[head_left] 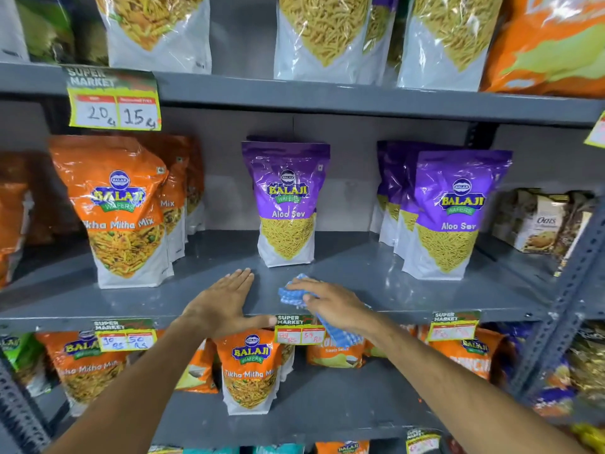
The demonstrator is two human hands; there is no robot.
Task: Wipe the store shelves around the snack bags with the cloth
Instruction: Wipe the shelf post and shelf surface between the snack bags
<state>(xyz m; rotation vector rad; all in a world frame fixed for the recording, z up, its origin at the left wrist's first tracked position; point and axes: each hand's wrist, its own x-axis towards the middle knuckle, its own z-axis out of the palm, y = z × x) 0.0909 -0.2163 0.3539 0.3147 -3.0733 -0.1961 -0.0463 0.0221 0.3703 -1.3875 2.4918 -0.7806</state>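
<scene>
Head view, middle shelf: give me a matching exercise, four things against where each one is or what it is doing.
Things:
1. cloth
2. left hand
3. lone Aloo Sev bag
4. Tikha Mitha Mix bag

States:
A. standing at the shelf's left
B. flat and empty on the shelf
C. under the right hand
D. standing just behind the hands

Pairs: 1-C, 2-B, 3-D, 4-A

Taped to the upper ledge at left, a yellow price tag (114, 99) reading 20 and 15. Lower down, three smaller price tags (299, 329) with red handwriting. At far right, a perforated grey upright (563, 306) beside an oats box (541, 224).
</scene>
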